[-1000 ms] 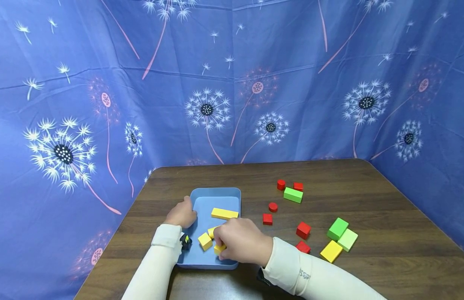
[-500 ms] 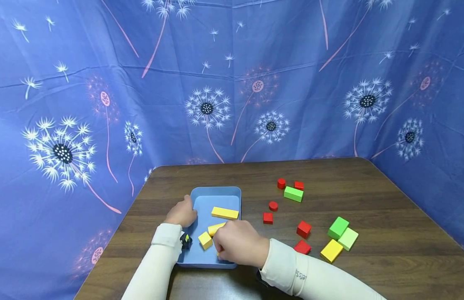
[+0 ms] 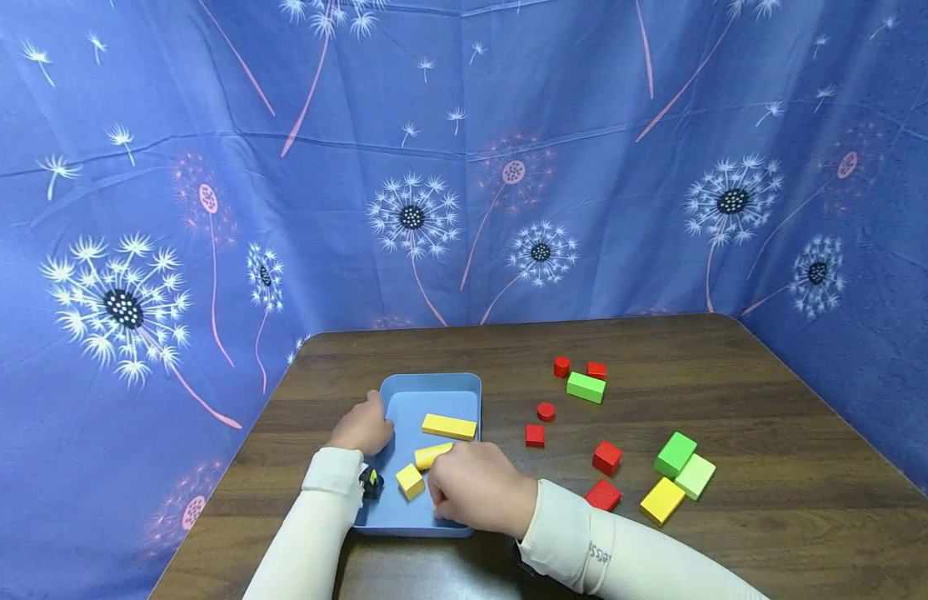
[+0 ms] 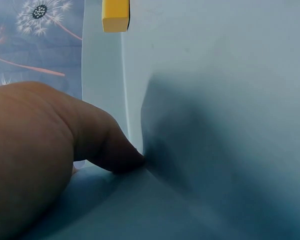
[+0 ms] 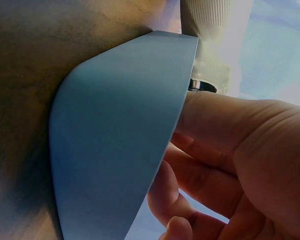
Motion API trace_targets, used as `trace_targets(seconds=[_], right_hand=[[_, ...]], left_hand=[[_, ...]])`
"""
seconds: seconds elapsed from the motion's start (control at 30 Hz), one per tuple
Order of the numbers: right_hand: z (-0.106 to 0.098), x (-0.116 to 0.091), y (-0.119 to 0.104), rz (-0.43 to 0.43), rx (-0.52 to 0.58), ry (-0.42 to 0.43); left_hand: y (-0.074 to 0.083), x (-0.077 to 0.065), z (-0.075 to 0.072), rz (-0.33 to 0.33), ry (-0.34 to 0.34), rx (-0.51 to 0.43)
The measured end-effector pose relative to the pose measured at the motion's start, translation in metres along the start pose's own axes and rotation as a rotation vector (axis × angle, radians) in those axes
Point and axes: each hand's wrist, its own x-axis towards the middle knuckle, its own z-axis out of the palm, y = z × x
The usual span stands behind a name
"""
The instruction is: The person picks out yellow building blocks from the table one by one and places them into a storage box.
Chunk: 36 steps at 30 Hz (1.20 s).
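A shallow blue tray (image 3: 434, 382) lies on the table. My left hand (image 3: 362, 427) grips its left wall; in the left wrist view the thumb (image 4: 107, 142) presses down inside, near a corner. My right hand (image 3: 482, 487) reaches over the near right part, fingers curled down inside. It pinches a yellow block, now almost wholly hidden behind the fingers. In the right wrist view the tray's outer wall (image 5: 115, 130) hides the fingertips. Also in the tray are a long yellow block (image 3: 449, 427), a yellow cylinder (image 3: 431, 456) and a yellow cube (image 3: 410, 482).
Right of the tray are several red blocks, among them a cube (image 3: 606, 457) and a disc (image 3: 546, 412). A green bar (image 3: 586, 387) lies farther back. At right, a yellow block (image 3: 662, 502) touches two green ones (image 3: 676, 453). A blue cloth (image 3: 464, 250) hangs behind the table (image 3: 659, 350).
My right hand has shifted slightly, and its fingers now cover the yellow block that showed between them earlier. More of the yellow cylinder is uncovered. The left hand stays put.
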Motion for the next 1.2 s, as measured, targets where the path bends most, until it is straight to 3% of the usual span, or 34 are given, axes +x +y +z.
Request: trace_targets(seconds=[0.7,1.0,1.2], right_hand=[[0.005,-0.012,0.0,-0.077,-0.093,0.162],[0.0,-0.027,-0.005,-0.067,-0.065,0.066],[-0.006,-0.037,-0.01,-0.079,-0.061,0.059]], left_hand=[[0.002,0.003,0.002,-0.005,-0.02,0.018],[0.003,-0.002,-0.001,0.002,-0.032,0.015],[-0.002,0.001,0.001,0.009,-0.026,0.015]])
